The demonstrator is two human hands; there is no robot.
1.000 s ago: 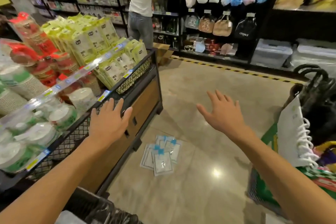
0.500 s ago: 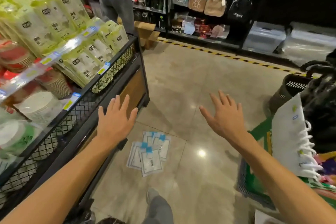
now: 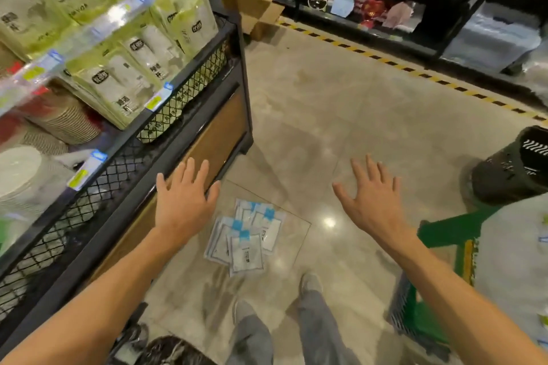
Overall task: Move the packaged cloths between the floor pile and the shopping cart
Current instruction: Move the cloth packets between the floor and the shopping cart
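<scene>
Glossy beige floor tiles point(image 3: 341, 104) are stretching between a mesh display shelf point(image 3: 166, 115) on the left and the green shopping cart point(image 3: 444, 231) on the right. Packaged cloths point(image 3: 244, 238) (blue-labelled) are lying piled between the left hand point(image 3: 184, 201) and right hand point(image 3: 372, 204), both hovering spread wide, holding nothing.

Packaged cloths point(image 3: 244, 235): flat overlapping pile on floor; green shopping cart point(image 3: 439, 261) right.
</scene>
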